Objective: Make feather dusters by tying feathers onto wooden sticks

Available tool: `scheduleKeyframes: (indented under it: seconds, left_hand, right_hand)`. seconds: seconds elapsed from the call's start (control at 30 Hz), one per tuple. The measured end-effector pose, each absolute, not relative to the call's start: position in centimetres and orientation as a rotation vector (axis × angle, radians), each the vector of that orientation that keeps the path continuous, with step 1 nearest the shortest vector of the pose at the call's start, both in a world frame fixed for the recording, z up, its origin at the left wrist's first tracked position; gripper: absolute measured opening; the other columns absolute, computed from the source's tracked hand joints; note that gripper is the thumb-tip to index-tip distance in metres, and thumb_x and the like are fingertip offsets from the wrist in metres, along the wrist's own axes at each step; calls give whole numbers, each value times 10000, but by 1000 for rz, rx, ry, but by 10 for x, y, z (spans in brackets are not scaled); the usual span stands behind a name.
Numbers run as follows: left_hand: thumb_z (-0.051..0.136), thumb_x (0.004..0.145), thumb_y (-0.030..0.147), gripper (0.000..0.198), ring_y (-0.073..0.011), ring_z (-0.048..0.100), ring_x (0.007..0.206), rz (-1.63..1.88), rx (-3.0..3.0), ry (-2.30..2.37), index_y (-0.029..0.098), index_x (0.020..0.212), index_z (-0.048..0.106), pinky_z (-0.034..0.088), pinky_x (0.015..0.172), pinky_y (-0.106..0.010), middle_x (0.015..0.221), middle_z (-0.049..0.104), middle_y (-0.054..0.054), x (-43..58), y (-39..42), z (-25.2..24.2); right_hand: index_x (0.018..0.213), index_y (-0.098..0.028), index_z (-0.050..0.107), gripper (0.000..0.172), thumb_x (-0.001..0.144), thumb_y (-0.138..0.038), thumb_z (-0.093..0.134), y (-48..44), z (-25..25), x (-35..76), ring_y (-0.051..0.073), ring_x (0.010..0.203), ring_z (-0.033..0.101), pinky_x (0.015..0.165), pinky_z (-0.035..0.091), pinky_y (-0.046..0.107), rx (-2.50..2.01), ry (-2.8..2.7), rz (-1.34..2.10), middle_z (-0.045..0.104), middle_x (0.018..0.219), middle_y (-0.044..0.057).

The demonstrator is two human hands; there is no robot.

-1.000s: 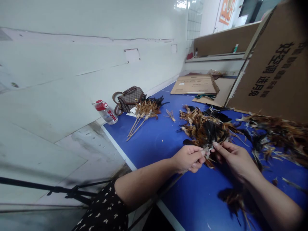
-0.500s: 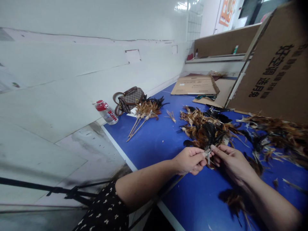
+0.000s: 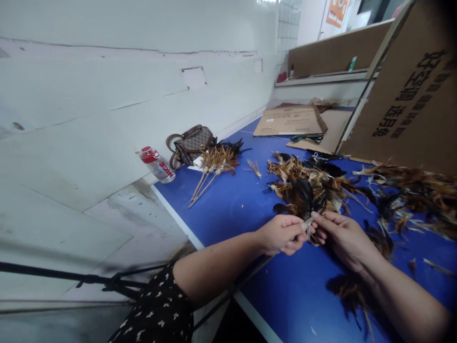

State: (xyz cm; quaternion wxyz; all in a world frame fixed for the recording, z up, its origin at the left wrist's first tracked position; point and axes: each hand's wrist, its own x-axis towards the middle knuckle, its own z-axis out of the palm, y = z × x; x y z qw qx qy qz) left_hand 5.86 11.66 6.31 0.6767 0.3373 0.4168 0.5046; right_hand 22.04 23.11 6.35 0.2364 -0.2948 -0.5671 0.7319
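Note:
My left hand is closed round a thin stick, whose lower end sticks out below my fist toward the table's near edge. At its top end, dark feathers fan out past my fingers, in front of the feather pile. My right hand meets the left at the base of these feathers, with thumb and fingers pinched. Between the fingertips a pale strip shows at the binding. What exactly the right fingertips grip is partly hidden; feather quills and the strip are both there.
A heap of brown and black feathers lies beyond my hands, and more feathers spread rightward. Finished-looking feather sticks lie by a handbag and a bottle. Cardboard stands at right on the blue table.
Both hands stay together at the base of the feathers, with small finger shifts at the pale strip. The whole view has tilted slightly.

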Motion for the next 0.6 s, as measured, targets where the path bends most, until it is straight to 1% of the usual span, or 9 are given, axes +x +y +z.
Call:
scheduleKeyframes:
  seconds: [0.1, 0.17, 0.23, 0.3, 0.37, 0.47, 0.6]
  left_hand:
    - [771, 904, 491, 368, -26, 314, 460, 1110, 767, 955, 176, 1011, 613, 208, 402, -181, 753, 481, 63, 59, 116, 64]
    - [771, 905, 490, 367, -26, 314, 465, 1097, 765, 970, 174, 1008, 615, 209, 409, -182, 757, 485, 60, 59, 116, 65]
    - [774, 901, 497, 373, -26, 315, 468, 1092, 763, 967, 176, 1001, 615, 210, 413, -182, 759, 493, 57, 60, 115, 65]
    - [782, 896, 514, 389, -25, 312, 467, 1095, 753, 964, 177, 992, 615, 207, 416, -181, 761, 504, 54, 60, 115, 65]
    - [797, 886, 531, 413, -23, 318, 473, 1096, 733, 960, 172, 980, 617, 200, 424, -180, 769, 523, 43, 60, 116, 65]
    - [830, 866, 535, 442, -28, 349, 498, 1088, 694, 924, 160, 965, 619, 207, 444, -182, 793, 564, 14, 58, 116, 65]
    - [859, 854, 496, 434, -39, 377, 526, 1071, 631, 853, 148, 967, 625, 233, 467, -185, 816, 595, -18, 54, 117, 62]
  right_hand:
    - [659, -171, 694, 535, 771, -631, 943, 232, 63, 222, 103, 515, 434, 492, 368, 277, -782, -1523, 2144, 555, 598, 1]
    - [631, -186, 635, 535, 774, -589, 957, 232, 63, 223, 98, 515, 412, 484, 353, 271, -769, -1465, 2203, 542, 592, -7]
    - [597, -201, 572, 558, 757, -542, 984, 232, 63, 223, 102, 515, 424, 491, 368, 271, -755, -1401, 2216, 520, 558, -19]
    - [578, -206, 551, 569, 737, -511, 1005, 231, 62, 223, 112, 519, 456, 502, 391, 276, -748, -1360, 2207, 512, 535, -22]
    - [570, -203, 570, 558, 713, -500, 1020, 231, 62, 222, 117, 520, 477, 506, 405, 283, -753, -1347, 2188, 524, 533, -16]
    - [570, -194, 624, 527, 683, -507, 1033, 231, 58, 221, 112, 512, 473, 505, 407, 286, -776, -1356, 2150, 548, 539, -5]
    - [601, -177, 706, 491, 685, -540, 1026, 233, 51, 222, 108, 523, 470, 486, 374, 271, -829, -1374, 2118, 586, 568, 21]
